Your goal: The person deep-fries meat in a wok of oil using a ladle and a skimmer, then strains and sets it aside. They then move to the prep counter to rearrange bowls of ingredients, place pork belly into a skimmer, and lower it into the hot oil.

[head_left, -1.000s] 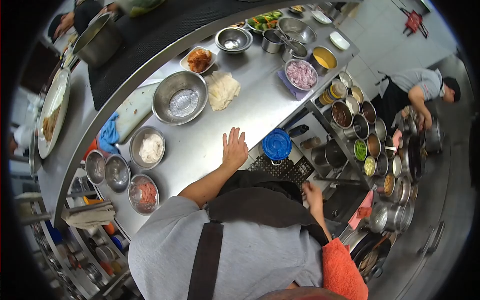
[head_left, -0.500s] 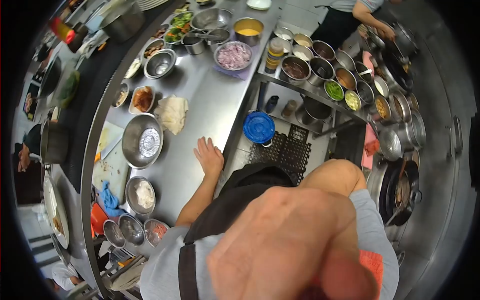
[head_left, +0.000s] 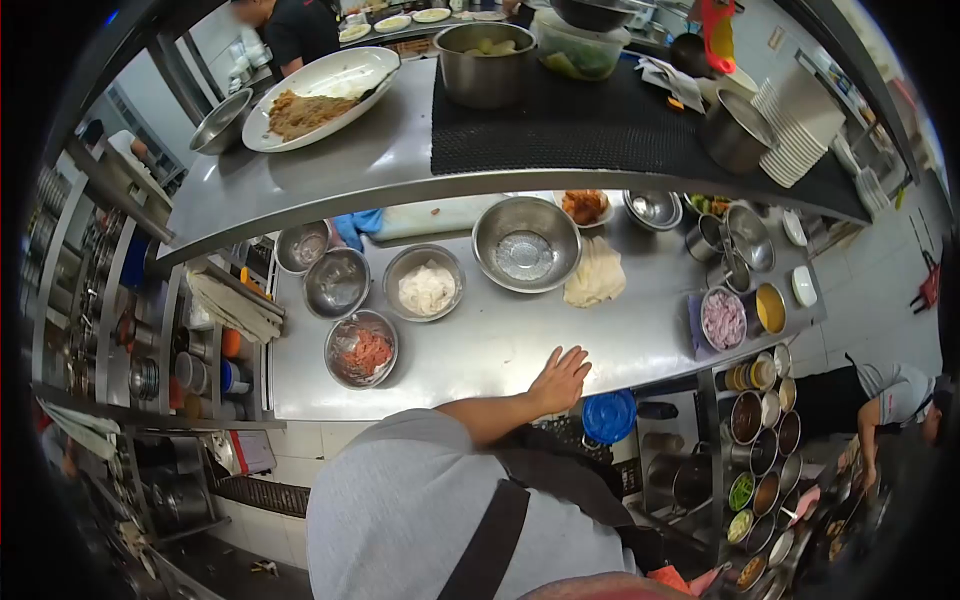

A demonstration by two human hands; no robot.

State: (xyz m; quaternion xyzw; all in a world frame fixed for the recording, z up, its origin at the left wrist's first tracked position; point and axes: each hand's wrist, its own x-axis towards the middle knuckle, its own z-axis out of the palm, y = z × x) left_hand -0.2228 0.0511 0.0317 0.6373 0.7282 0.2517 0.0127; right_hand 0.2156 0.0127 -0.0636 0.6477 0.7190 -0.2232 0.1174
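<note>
My left hand (head_left: pixel 560 382) rests flat on the steel counter (head_left: pixel 455 372) near its front edge, fingers spread, holding nothing. Nearest to it lies a folded beige cloth (head_left: pixel 594 272), with a large, seemingly empty metal bowl (head_left: pixel 526 244) to the cloth's left. Farther left are a bowl of white paste-like food (head_left: pixel 427 289) and a bowl of pink, meat-like pieces (head_left: pixel 361 349). Below the counter, just right of the hand, shows a blue lid (head_left: pixel 609 416). My right hand is out of view.
A raised shelf (head_left: pixel 330 212) crosses above the counter, bearing an oval plate (head_left: pixel 318 98) and a pot (head_left: pixel 485 65). Chopped pink onion (head_left: pixel 723 319) stands at the right. A co-worker (head_left: pixel 880 400) is at the far right by the pans; another person (head_left: pixel 300 35) is at the back.
The view has swung left, bringing the raised shelf across the top. My right hand, large before the camera half a second ago, has left view. My left hand remains flat on the counter.
</note>
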